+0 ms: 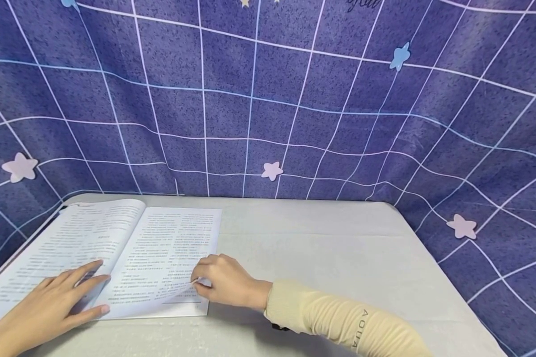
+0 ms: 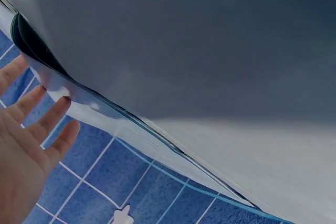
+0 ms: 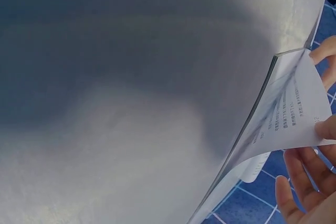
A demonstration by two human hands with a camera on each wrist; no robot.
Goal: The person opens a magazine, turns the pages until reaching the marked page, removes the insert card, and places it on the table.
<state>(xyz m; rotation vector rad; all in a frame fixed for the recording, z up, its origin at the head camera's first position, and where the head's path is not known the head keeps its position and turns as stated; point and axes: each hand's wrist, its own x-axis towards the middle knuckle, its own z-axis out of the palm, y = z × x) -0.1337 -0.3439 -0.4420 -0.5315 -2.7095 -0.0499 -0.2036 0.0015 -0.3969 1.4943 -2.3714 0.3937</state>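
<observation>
An open book [image 1: 169, 248] with printed text lies on the left part of the table, its left page curving up towards the spine. My left hand [image 1: 60, 300] rests with spread fingers across the lower middle of the book, fingertips near the spine. In the left wrist view the same hand [image 2: 29, 140] shows straight, parted fingers at the book's edge. My right hand [image 1: 225, 280] pinches the lower right corner of a page between thumb and fingers, lifting it off the sheets below. The right wrist view shows this page [image 3: 294, 108] bent upward, its printed underside visible.
The table [image 1: 321, 258] has a pale grey cover and extends to the right of the book. Behind and beside it hangs a blue grid-patterned cloth [image 1: 232, 119] with star shapes. A cream sleeve [image 1: 339, 317] covers my right forearm, with a dark object under its cuff.
</observation>
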